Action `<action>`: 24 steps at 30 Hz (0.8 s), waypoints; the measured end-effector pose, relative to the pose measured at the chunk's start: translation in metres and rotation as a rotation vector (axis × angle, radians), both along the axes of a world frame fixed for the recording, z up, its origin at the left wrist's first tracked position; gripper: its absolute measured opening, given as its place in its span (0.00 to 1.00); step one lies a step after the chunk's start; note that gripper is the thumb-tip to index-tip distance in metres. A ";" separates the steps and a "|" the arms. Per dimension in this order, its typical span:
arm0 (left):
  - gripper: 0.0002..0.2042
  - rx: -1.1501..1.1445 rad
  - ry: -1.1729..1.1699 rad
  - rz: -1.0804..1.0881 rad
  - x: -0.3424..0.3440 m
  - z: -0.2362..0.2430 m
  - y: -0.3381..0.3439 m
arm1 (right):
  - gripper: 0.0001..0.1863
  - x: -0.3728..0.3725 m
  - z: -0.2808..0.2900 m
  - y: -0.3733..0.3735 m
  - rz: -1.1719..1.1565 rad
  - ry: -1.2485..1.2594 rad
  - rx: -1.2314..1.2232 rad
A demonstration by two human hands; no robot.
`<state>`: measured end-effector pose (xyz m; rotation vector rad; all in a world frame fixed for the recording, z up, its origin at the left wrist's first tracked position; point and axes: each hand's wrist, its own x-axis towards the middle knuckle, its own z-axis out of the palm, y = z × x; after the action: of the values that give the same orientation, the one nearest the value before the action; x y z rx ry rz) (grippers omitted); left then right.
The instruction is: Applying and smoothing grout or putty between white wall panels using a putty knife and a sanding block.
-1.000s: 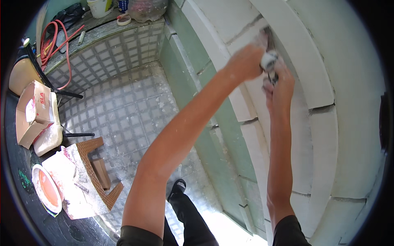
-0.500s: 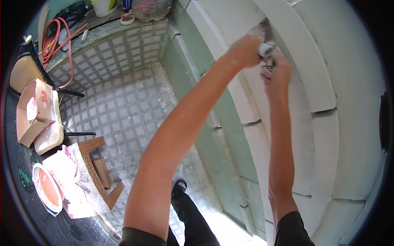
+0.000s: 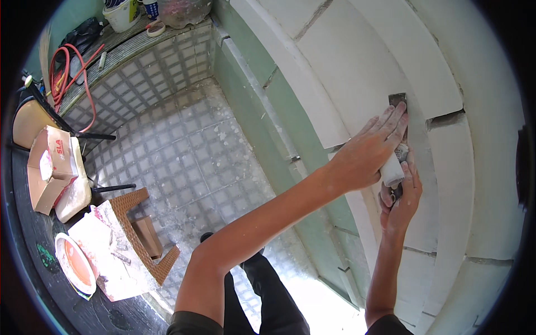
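Note:
A long flat-bladed trowel (image 3: 397, 99) with a dark metal plate and a whitish, smeared handle lies against the white stepped wall (image 3: 352, 56). My left hand (image 3: 373, 149) rests on the plate with its fingers stretched out and close to flat, and its palm is beside the handle. Below it, my right hand (image 3: 403, 201) is closed around the lower end of the trowel, where a small metal ring shows. White powder coats the fingers of both hands. The far side of the blade is hidden under the left hand.
Dark gaps run between the wall's white strips (image 3: 446, 120). At left stand a chair with a cardboard box (image 3: 53, 162) and a wicker-edged stool (image 3: 134, 234) beside a bowl of orange material (image 3: 78, 262). A red hose (image 3: 92, 95) hangs off the back bench, near a white bucket (image 3: 121, 17).
Both hands and the trowel have moved down the wall and a little to the right. The left hand's fingers now show stretched along the plate. The whole view has shifted slightly.

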<state>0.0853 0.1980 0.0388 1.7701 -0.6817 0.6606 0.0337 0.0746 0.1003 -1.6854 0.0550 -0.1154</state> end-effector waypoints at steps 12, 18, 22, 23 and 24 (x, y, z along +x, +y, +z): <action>0.36 -0.014 -0.160 0.256 0.100 0.004 0.084 | 0.20 0.098 0.008 0.087 0.206 0.013 0.124; 0.23 0.094 0.291 0.087 0.099 0.035 0.135 | 0.13 0.130 -0.003 0.122 0.185 -0.053 0.089; 0.31 -0.156 -0.057 0.286 0.078 -0.035 0.135 | 0.11 0.106 -0.025 0.136 0.230 -0.081 -0.027; 0.35 -0.154 0.041 0.265 0.051 -0.041 0.136 | 0.11 0.082 -0.028 0.128 0.275 -0.051 -0.080; 0.40 -0.159 0.125 0.230 0.014 -0.045 0.137 | 0.12 0.068 -0.051 0.107 0.287 0.037 -0.081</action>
<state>0.0992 0.3345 -0.0062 1.7391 -0.3332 0.7308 0.1018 0.1812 0.0494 -1.7586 -0.1655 0.1313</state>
